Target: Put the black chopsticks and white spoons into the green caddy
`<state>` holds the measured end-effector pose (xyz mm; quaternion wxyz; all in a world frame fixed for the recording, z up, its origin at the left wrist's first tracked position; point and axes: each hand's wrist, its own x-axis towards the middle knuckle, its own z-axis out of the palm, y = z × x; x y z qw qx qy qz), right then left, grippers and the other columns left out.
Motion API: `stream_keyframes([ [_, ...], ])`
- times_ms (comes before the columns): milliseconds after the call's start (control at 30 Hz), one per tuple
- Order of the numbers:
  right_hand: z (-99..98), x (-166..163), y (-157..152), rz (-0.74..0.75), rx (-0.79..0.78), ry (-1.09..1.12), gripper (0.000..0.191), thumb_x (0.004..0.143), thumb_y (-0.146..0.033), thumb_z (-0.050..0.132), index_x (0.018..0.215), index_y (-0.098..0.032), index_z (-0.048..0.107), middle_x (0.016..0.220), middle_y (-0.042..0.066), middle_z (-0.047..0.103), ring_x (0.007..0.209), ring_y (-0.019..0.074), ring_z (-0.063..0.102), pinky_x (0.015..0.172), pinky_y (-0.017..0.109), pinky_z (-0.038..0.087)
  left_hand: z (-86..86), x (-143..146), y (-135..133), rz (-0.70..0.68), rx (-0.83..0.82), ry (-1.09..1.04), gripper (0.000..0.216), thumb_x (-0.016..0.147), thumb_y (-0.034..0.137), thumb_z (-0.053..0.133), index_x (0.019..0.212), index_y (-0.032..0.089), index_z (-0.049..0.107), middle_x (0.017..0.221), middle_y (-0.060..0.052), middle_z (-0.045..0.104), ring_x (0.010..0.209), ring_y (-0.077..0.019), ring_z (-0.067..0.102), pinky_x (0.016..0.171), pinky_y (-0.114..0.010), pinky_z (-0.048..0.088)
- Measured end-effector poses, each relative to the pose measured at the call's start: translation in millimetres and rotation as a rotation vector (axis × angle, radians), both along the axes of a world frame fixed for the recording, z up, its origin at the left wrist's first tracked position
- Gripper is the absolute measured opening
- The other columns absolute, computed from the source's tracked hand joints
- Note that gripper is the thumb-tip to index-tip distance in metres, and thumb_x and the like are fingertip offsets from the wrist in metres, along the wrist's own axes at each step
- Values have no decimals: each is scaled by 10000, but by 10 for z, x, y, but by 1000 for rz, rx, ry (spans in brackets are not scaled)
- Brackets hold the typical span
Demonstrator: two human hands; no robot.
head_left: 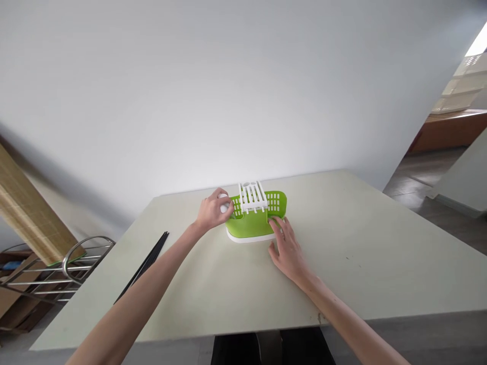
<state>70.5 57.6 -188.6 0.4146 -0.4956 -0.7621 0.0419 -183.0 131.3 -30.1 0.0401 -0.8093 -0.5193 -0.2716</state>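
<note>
A green utensil holder [249,225] with perforated walls stands upright on a white base tray. Across its middle sits a white slatted rack [254,197]. At the holder's left end, my left hand [213,210] is closed around a smooth white rounded object [224,207], mostly covered by the fingers; its kind does not show. My right hand [287,248] grips the front right rim, fingertips over the low edge and thumb lower on the outside. Black chopsticks [154,252] lie in a bundle on the left, partly behind my left forearm.
The pale table [380,253] meets a plain wall [243,91] at the back. Left of the table are a metal rack [72,263], cardboard boxes and a leaning woven bamboo-like roll [32,208]. Small dark marks spot the tabletop on the right.
</note>
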Motion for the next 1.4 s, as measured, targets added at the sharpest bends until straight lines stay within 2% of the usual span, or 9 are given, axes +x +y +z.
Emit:
stream_keyframes([
  [100,-18,-28,8,1,13,9,806,972,-114,454,1690,-303,140,1672,124,341,1606,401,199,1117,608,529,51,20,50,-22,-4,53,298,913,336,567,727,223,770,1071,-94,728,683,-173,589,632,-337,417],
  [200,-38,-43,23,4,28,10,804,968,-103,445,1686,-312,149,1673,113,346,1605,391,213,1128,607,522,81,55,137,-22,23,5,337,908,314,559,639,218,737,947,-94,736,646,-167,583,618,-331,416],
  [467,-10,-36,21,9,15,10,820,956,-85,452,1686,-309,152,1675,114,342,1608,392,204,1103,590,548,87,134,436,-13,157,-105,400,914,269,534,537,201,649,686,-66,652,560,-145,521,571,-312,379],
  [567,0,-35,22,7,8,9,821,955,-80,456,1684,-311,155,1672,114,347,1608,392,201,1086,583,561,67,140,493,-14,212,-113,378,919,273,542,579,187,681,773,-75,700,570,-131,529,563,-299,374],
  [667,4,-35,26,2,9,13,837,948,-75,467,1685,-317,153,1667,112,356,1608,392,199,1096,585,552,20,145,516,5,349,-119,350,932,270,541,648,175,723,882,-85,740,564,-114,523,541,-287,369],
  [767,6,-28,29,-1,0,10,842,950,-78,468,1689,-320,145,1670,113,355,1610,388,195,1092,583,556,20,145,531,4,424,-105,352,936,256,539,650,175,727,875,-83,749,555,-111,528,531,-280,376],
  [900,9,-10,32,-1,-8,-4,843,958,-87,466,1694,-323,129,1676,112,349,1613,382,190,1063,563,581,192,154,564,-19,429,-114,384,937,249,527,607,176,710,832,-80,745,570,-118,551,547,-282,391],
  [1133,0,-5,40,-14,-19,-30,877,953,-93,479,1705,-326,93,1689,102,334,1618,374,174,1017,523,617,633,196,654,-50,367,-164,453,906,248,500,471,194,613,544,-22,594,499,-120,506,557,-297,376],
  [1400,11,-6,41,-9,-23,-12,892,957,-95,476,1708,-354,72,1685,95,350,1613,388,187,998,536,625,830,99,725,59,176,-418,348,810,261,497,503,171,635,515,-27,600,497,-130,523,509,-252,388],
])
